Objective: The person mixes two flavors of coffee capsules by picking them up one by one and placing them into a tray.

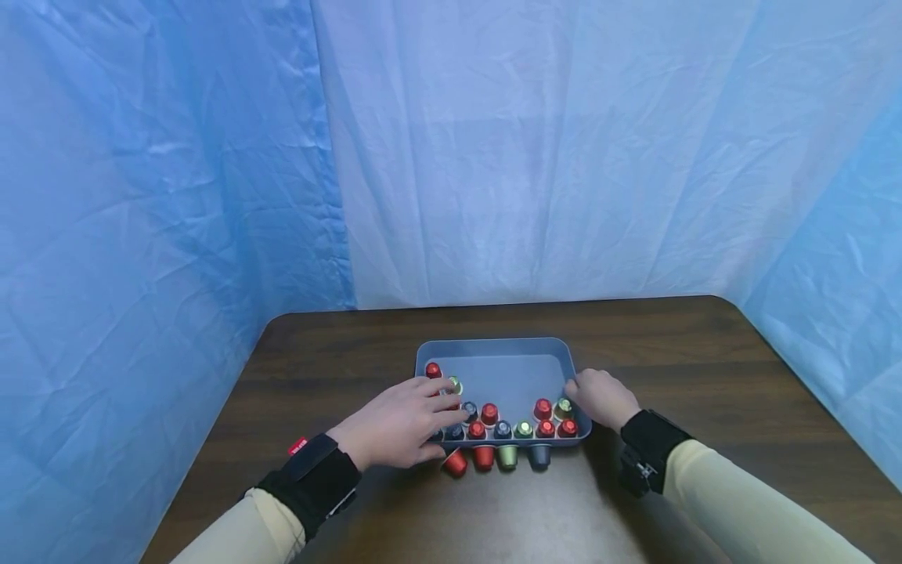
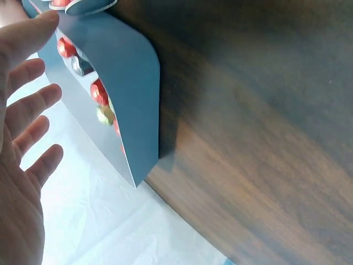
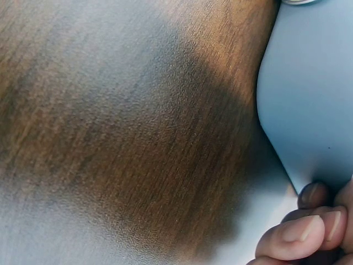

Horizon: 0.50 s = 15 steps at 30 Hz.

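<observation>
A blue-grey tray (image 1: pixel 500 374) holds red, green and dark blue coffee capsules along its near side and near corners. My left hand (image 1: pixel 405 421) reaches over the tray's left end with its fingers spread and hides some capsules there. Its thumb comes close to a red capsule (image 1: pixel 456 463) at the tray's front. The left wrist view shows nothing in this hand (image 2: pixel 25 121), its fingers apart beside the tray wall (image 2: pixel 135 88). At the right side, my right hand (image 1: pixel 602 398) grips the tray's edge, and its fingers (image 3: pixel 295 234) are curled against the wall.
In front of the tray stands a short row with another red capsule (image 1: pixel 484 458), a green capsule (image 1: pixel 507 457) and a dark blue capsule (image 1: pixel 539 457). All sit on a dark wooden table (image 1: pixel 338 345). Blue and white sheeting (image 1: pixel 535 157) hangs behind it.
</observation>
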{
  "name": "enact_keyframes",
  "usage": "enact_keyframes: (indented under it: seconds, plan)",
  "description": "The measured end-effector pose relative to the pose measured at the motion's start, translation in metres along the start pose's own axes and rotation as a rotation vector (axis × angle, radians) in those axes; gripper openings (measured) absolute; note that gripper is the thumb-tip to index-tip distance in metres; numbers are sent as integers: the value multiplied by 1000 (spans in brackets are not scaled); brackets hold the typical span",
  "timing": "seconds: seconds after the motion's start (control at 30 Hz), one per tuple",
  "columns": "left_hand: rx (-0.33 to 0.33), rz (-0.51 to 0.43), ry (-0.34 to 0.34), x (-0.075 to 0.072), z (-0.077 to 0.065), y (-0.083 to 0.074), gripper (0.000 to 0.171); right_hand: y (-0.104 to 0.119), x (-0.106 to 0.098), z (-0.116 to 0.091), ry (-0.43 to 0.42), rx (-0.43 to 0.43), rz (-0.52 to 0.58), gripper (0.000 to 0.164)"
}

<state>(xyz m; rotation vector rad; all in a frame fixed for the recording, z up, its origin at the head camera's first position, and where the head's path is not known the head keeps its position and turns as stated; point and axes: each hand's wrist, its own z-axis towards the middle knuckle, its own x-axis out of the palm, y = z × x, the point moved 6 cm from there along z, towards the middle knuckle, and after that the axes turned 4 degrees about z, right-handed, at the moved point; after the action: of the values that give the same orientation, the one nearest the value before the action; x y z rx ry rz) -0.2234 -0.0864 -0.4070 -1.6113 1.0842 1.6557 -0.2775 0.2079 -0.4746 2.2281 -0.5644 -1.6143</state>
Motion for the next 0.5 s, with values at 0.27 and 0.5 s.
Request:
enact_keyframes:
  seconds: [0.27,0.5]
  plan:
    - [90,48,-84,3,-4,-16,69,2,-1,-2,-8,-11,-3,34]
    - [155,104,-145,6,-4,-27,64,2,-2,-2,-10,-16,-6,35]
